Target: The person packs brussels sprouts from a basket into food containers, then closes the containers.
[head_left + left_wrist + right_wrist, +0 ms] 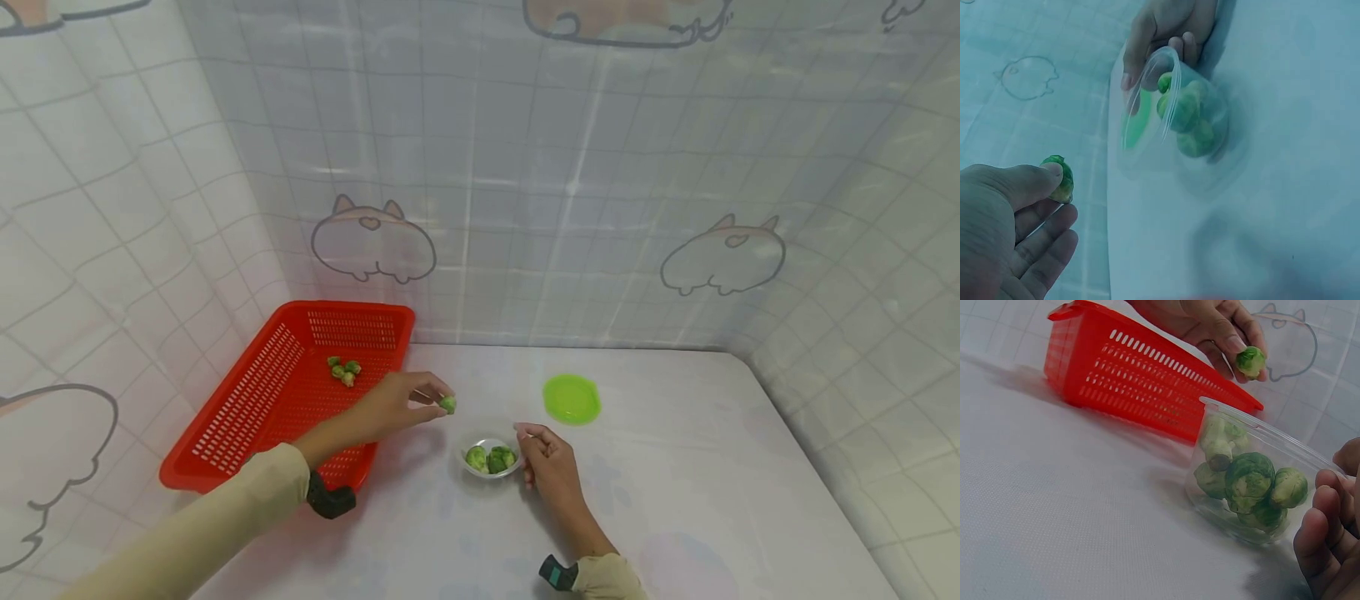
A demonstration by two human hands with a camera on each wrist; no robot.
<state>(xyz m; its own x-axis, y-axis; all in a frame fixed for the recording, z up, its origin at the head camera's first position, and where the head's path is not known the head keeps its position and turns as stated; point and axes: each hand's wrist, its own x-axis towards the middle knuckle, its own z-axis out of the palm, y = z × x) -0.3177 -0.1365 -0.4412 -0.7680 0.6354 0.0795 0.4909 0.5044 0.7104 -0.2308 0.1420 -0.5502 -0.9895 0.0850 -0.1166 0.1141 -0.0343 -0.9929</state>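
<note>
Between the thumb and fingertips of my left hand point(397, 404) is a small Brussels sprout point(447, 404), held up in the air to the upper left of a clear plastic container point(1260, 428). My right hand point(551, 462) grips that container at its right rim, thumb on one side and curled fingers on the other. Several Brussels sprouts point(1250, 481) lie inside, seen through the clear wall. In the left wrist view, the pinched sprout and the open-topped container are apart.
A red slotted basket point(255, 392) stands at the left, with several more sprouts point(345, 371) on its floor. Beyond the right hand, a bright green lid point(572, 399) lies flat on the white table point(675, 467). Patterned sheets point(525, 167) hang behind and at both sides.
</note>
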